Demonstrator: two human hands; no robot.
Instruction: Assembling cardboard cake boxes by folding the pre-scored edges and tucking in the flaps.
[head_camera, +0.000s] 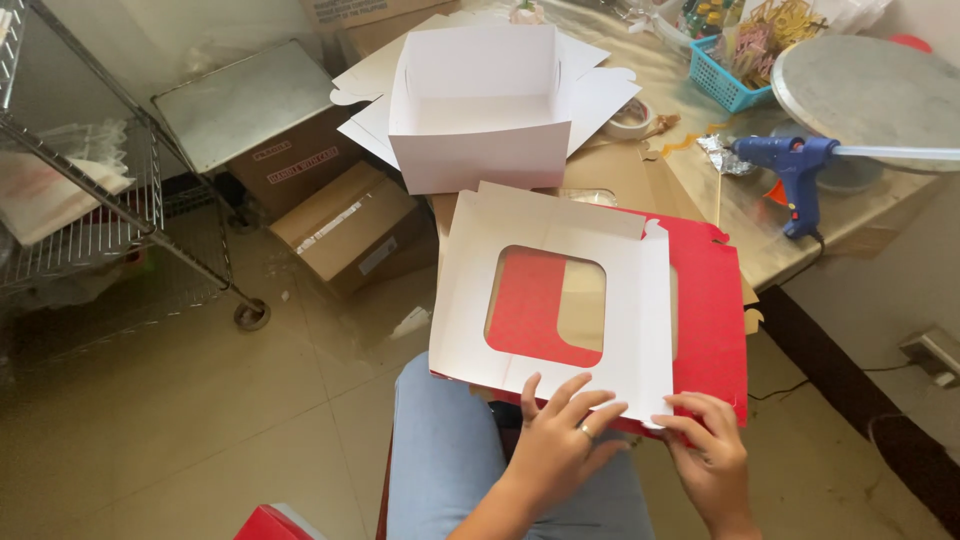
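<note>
Cardboard, white on the upper face and red beneath, lies flat as an unfolded box blank across the person's lap and the table edge. Both hands press its near edge: the left hand spread flat on the white panel, fingers splayed, the right hand pinching the near right corner. From that grip the blank stretches away and slightly leftward (its window cutout lies just beyond the left fingers). A folded white box stands farther off.
</note>
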